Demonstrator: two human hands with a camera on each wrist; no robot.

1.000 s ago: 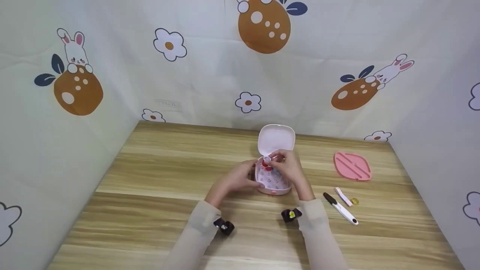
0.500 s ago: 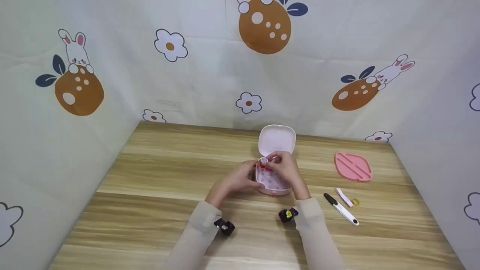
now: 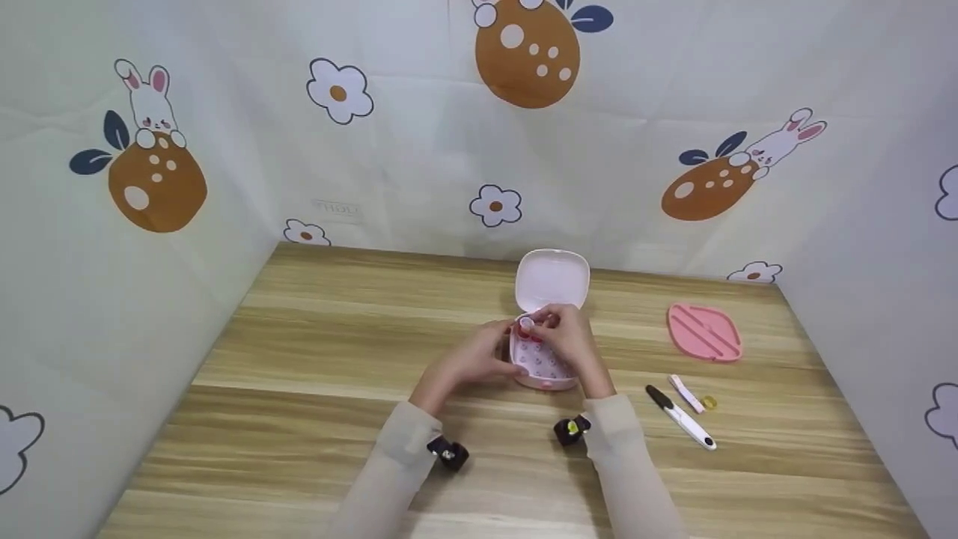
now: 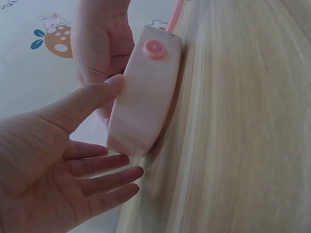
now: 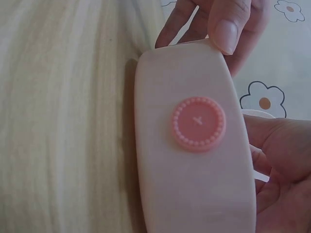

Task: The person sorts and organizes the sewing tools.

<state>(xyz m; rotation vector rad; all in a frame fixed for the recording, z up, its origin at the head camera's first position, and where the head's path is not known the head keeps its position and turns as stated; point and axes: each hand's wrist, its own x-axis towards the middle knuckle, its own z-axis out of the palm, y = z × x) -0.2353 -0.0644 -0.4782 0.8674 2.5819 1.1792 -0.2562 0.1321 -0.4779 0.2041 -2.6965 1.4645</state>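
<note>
Cloth (image 3: 419, 142) printed with rabbits, brown fruit and flowers enclosed the left, far and right sides. Wood-grain counter (image 3: 314, 337) lay between and carried the items. Pale sleeves (image 3: 632, 464) extended over it from the near side.

Left hand (image 3: 475, 358): grip spread wide, fingers mostly straight, thumb resting on the near left edge of the pink box (image 3: 548, 383), fingers along its left side. Right hand (image 3: 569, 333): grip drawn to a narrow pinch over the box's far part.

Box sat right of the counter's middle, its pale lid (image 3: 552, 278) raised at the far side, its inside floor patterned. Pink plate (image 3: 703, 332) with diagonal bands lay to the right, well apart from the box. Nearer, black-and-white tool (image 3: 681, 417) lay on a slant, black end far left. Black devices (image 3: 449, 453) showed at both wrists. Pale strip (image 3: 687, 394) lay just beside the tool. Small round item (image 3: 527, 324), white-rimmed with red, was held between right thumb and fingers at the box's far left corner; its exact form was unclear. Yellowish ring (image 3: 709, 402) lay by the strip's near end. Pink disc (image 5: 199, 124) marked the box's near wall.
</note>
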